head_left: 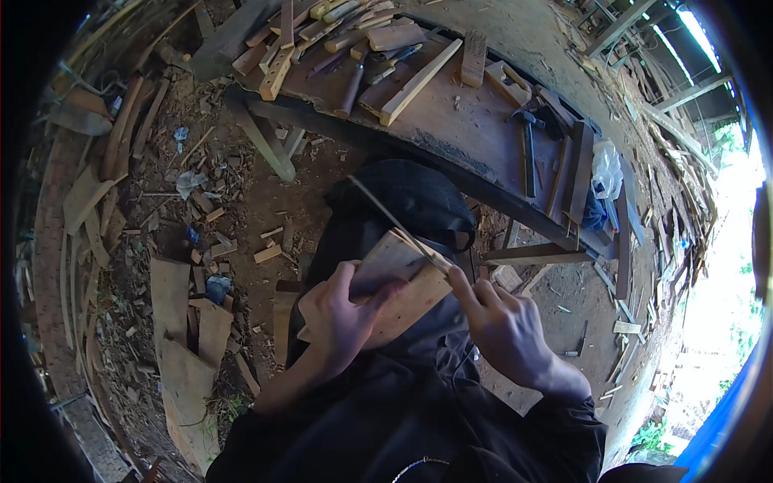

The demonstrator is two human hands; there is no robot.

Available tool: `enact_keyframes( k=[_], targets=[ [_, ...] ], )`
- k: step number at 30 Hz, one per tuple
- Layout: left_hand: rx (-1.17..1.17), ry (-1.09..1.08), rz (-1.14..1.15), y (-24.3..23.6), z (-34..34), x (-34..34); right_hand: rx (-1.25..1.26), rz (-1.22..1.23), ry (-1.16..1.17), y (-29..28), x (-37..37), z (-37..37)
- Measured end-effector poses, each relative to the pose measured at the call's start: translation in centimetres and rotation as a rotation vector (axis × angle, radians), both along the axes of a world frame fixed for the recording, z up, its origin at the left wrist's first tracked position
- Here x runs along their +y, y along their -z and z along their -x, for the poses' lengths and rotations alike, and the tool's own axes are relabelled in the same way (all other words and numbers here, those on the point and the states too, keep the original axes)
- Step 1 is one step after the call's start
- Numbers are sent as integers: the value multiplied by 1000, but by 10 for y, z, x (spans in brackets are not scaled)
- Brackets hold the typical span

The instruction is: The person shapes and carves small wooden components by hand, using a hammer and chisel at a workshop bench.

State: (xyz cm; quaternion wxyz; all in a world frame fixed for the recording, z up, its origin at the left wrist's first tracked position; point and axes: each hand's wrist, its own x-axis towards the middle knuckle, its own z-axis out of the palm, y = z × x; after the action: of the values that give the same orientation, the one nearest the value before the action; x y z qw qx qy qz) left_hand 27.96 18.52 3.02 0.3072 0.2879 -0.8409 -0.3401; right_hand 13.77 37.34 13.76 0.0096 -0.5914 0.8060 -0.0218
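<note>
On my lap lies a wooden workpiece (412,312) of pale boards, tilted up toward the far right. My left hand (345,310) grips it from the left, with the thumb laid across its face. In my right hand (506,332) is a long, thin metal file (385,208), its near end hidden by my fingers. The file slants away to the upper left and lies across the workpiece's far edge. Whether it touches along its full width cannot be made out.
Ahead stands a low wooden bench (451,143) carrying a hammer (528,153), a wooden-handled tool (352,92), a long pale batten (420,83) and several wood pieces. A white plastic bag (606,171) sits at its right end. Planks (187,378) and scraps litter the ground leftward.
</note>
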Motion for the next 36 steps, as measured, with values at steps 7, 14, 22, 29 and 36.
enact_keyframes(
  k=[7,14,22,29,36],
  targets=[
    [-240,203,-211,-44,-4,-13,-5,44,26,8,16,1],
    [106,509,-1738,14,-33,-93,3,338,-126,27,-13,16],
    [11,899,-1952,6,4,-74,-8,383,-99,30,-21,28],
    [67,1084,-1969,8,33,-60,-29,465,-93,31,-28,36],
    [530,1374,-1893,18,50,-63,37,636,-201,1,-45,47]
  ],
)
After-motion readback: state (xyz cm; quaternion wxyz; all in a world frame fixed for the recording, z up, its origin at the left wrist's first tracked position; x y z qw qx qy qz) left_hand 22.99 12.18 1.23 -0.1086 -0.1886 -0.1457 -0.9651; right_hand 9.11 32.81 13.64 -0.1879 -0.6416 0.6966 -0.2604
